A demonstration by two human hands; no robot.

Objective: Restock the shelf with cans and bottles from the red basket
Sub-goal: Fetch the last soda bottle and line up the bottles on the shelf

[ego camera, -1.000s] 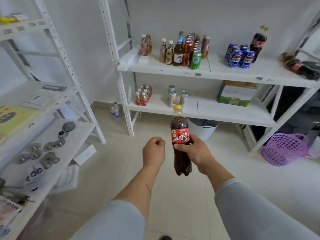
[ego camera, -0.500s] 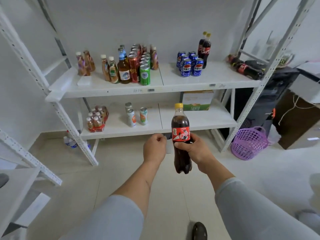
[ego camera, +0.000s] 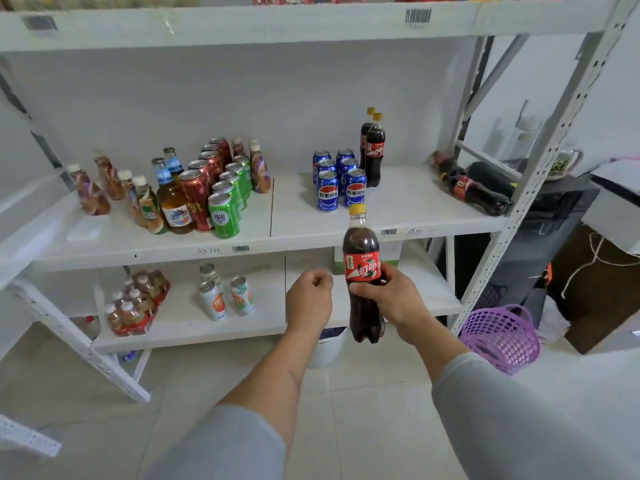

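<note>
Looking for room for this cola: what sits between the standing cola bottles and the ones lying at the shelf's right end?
Nothing: in the head view, the shelf is bare between the standing bottles and the lying bottles.

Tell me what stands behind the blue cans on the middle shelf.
Behind the blue cola cans stand two upright dark cola bottles with yellow caps and red labels, one partly covering the other. Their bases are hidden by the cans; behind them is bare white wall.
</note>
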